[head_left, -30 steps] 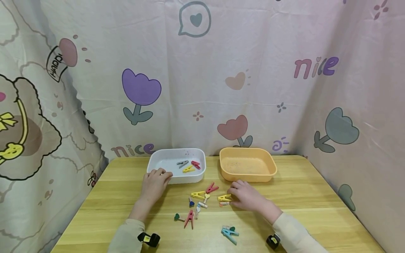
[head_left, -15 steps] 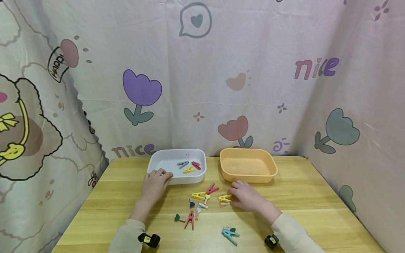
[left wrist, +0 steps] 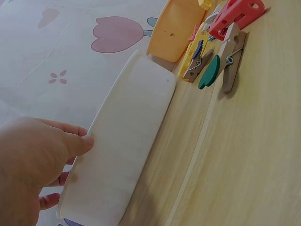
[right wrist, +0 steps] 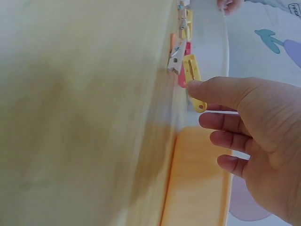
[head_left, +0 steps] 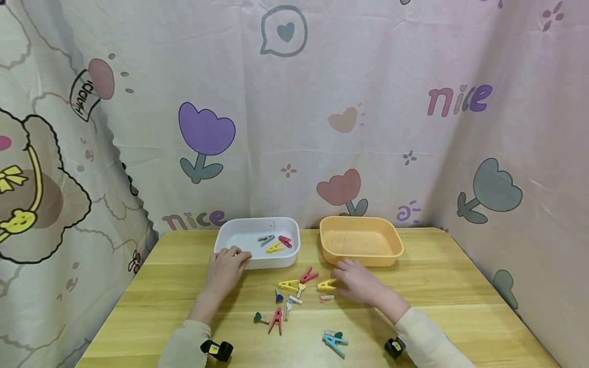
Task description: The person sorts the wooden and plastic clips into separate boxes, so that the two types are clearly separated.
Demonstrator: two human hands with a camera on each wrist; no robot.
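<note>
On the surface (head_left: 437,286) our left hand (head_left: 226,267) grips the white tray (head_left: 257,261), while the right hand's (head_left: 356,281) fingers (right wrist: 200,86) pinch a yellow peg (head_left: 326,285) so lightly it could slip.

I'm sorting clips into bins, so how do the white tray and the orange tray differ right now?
The white tray holds three clips; the orange tray holds none. The left hand grips the white tray's rim; the right hand leaves the orange tray untouched. Both are shallow, rounded rectangles.

Beige sleeves (head_left: 184,342), seemingly black wrist-cameras (head_left: 216,348)
</note>
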